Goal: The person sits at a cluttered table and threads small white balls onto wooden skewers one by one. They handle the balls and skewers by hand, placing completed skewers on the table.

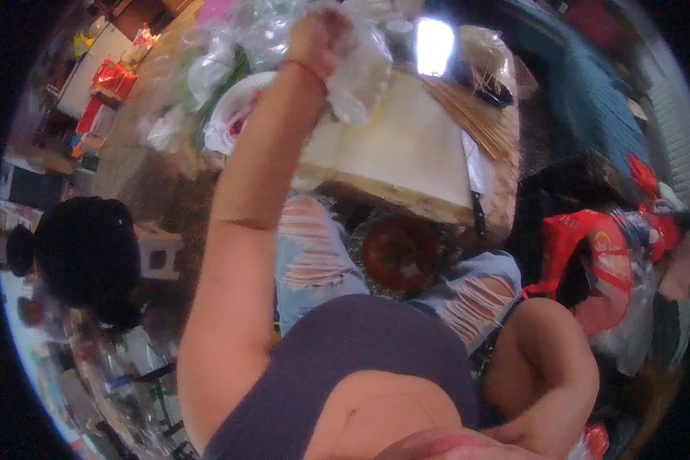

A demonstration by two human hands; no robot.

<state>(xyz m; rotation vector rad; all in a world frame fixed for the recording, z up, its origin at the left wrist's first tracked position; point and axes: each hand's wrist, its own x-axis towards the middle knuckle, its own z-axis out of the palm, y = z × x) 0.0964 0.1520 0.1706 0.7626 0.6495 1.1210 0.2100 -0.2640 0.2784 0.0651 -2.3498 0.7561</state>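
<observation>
My left hand (322, 40), with a thin red cord at the wrist, reaches over the far side of the table. Its blurred fingers are closed on a crumpled clear plastic bag (362, 69). Under my forearm is a white bowl (218, 123) lined with plastic, holding red pieces. A pale cutting board (402, 144) lies before me, with thin wooden skewers (471, 118) across its right corner. Beside its right edge rests a knife with a black handle (479, 215). My right arm is bent up toward my face; the hand is out of view.
More clear plastic bags (213, 69) lie at the back left. A bundle of skewers (489, 75) stands in a bag at the back right. Between my knees, below the table edge, sits a round reddish container (402, 250). A red bag (604, 247) is at the right, a black stool-like object (86, 259) at the left.
</observation>
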